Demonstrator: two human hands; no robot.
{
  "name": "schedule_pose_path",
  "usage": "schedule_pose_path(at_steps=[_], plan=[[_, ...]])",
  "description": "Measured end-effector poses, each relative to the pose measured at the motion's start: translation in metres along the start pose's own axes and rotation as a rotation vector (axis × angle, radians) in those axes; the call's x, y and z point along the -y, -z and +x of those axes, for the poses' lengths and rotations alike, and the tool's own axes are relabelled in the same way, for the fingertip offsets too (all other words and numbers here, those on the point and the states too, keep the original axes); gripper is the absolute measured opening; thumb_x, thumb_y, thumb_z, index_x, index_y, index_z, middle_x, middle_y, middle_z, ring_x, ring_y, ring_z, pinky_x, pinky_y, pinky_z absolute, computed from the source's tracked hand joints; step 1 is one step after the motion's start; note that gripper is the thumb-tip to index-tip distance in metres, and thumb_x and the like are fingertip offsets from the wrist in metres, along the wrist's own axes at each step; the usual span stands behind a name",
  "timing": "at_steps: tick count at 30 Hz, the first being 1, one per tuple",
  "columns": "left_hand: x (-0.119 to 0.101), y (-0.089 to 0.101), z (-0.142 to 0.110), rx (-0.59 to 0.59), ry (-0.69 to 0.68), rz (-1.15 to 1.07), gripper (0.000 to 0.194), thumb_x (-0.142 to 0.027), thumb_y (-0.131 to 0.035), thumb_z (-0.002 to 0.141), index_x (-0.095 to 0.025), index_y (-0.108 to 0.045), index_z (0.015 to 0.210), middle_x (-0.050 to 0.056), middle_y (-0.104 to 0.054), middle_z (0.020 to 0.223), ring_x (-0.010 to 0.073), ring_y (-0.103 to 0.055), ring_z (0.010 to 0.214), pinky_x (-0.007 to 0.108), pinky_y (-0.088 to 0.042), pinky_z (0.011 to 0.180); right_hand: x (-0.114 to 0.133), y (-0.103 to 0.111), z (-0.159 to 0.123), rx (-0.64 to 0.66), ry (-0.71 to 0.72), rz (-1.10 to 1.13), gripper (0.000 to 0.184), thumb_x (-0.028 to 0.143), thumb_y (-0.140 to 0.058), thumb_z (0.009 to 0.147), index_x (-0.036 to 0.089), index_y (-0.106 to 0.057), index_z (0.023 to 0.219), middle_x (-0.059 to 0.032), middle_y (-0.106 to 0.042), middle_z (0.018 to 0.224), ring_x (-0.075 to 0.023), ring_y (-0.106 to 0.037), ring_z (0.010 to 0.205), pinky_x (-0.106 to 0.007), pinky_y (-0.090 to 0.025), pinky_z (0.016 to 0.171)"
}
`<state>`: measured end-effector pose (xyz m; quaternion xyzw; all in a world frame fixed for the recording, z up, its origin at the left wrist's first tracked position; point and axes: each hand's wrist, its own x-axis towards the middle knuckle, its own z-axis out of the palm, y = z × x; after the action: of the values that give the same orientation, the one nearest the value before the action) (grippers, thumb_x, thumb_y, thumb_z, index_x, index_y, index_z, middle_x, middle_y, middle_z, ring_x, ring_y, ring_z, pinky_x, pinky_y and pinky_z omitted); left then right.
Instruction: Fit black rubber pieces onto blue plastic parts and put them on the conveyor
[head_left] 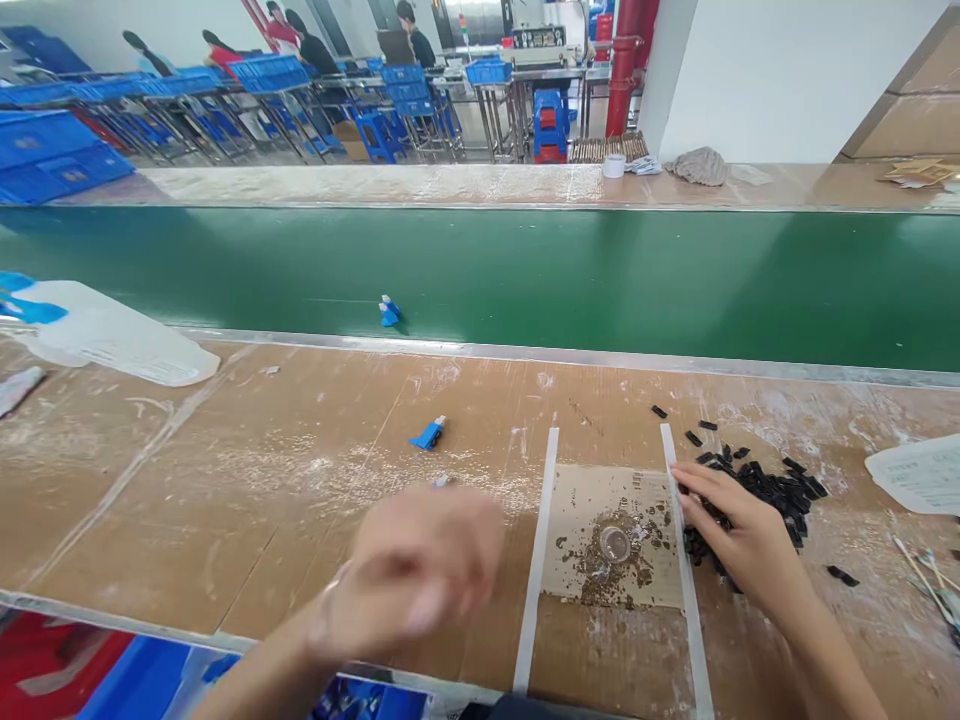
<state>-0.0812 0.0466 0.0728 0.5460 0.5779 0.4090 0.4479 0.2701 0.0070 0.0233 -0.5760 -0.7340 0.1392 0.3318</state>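
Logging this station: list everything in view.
Small black pieces: dozens, bench right
Blue pieces: at least two, bench, belt
Cardboard sheet: one, brown, bench
Tape strips: two, white, flanking sheet
Round dish: one, clear, on sheet
Bottle: one, white-blue, left
Thin sticks: several, pale, far right
Belt: one, green, beyond bench
Tape roll: one, white, far ledge
Crates: several, blue, background
People: several, dark/red tops, background
Left hand: one, blurred, mid-bench
Right hand: one, beside black pieces

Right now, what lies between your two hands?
Between the left hand and right hand, the head view shows a stained cardboard sheet bearing a small round object, with a white strip along each side.
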Motion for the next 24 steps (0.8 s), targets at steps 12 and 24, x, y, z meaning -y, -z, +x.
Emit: schedule_pose_path(at_steps=[12,24], plan=[[0.061,-0.052,0.072,-0.007,-0.071,-0.341,0.036,-0.044,-0.062,0.077,-0.018,-0.048,0.055,-0.002,-0.043,0.055,0.0107,-0.036,0.052,0.026,-0.029,0.051,0.04,-0.04,-0.055,-0.092,0.054,0.215,0.027,0.02,-0.054,0.097,0.027,-0.065,0.12,-0.0037,-0.072,0.113,-0.0181,-0.069,0.101,-0.025,-0.057,0.088],[0.066,-0.055,0.066,0.069,-0.027,-0.308,0.039,-0.047,-0.06,0.08,-0.018,-0.051,0.057,-0.001,-0.045,0.055,0.0116,-0.037,0.054,0.026,-0.03,0.053,0.041,-0.062,-0.059,0.056,-0.04,0.105,0.046,0.022,-0.045,0.1,0.029,-0.04,0.145,-0.0041,-0.068,0.119,-0.02,-0.064,0.111,-0.027,-0.058,0.088]])
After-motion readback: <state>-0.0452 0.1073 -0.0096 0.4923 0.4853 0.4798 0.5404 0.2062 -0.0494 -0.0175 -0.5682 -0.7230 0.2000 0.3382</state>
